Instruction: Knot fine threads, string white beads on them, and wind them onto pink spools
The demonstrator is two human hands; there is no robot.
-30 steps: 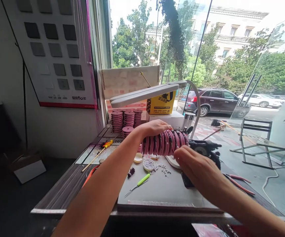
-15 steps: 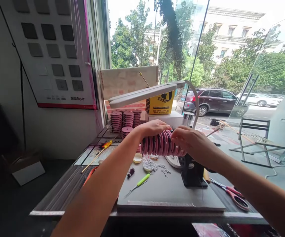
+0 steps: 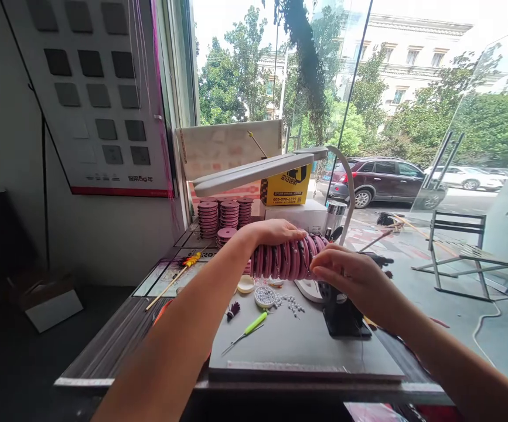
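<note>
A horizontal row of pink spools [image 3: 275, 262], wound with dark cord and small beads, sits above the grey board, by a black stand [image 3: 348, 319]. My left hand [image 3: 280, 231] lies over the top of the row, gripping it from the back, its fingertips partly hidden. At the row's right end, my right hand [image 3: 341, 266] has thumb and fingers pinched together against the spools. Whatever is in that pinch is too small to make out. Below the row are a round dish of pale beads [image 3: 264, 296], loose beads [image 3: 292, 305] and a green-handled hook [image 3: 255, 323].
Stacks of pink spools [image 3: 229, 214] stand at the back left, near a yellow box [image 3: 285, 186]. A white lamp [image 3: 254, 174] arches over the work. A dark tassel [image 3: 233, 310] and a feathered stick [image 3: 172, 281] lie left. Outside the glass is a folding chair [image 3: 458, 246].
My right hand has moved slightly right and down along the spools, uncovering more of their upper right end. My left hand stays on the row. The camera view has shifted slightly.
</note>
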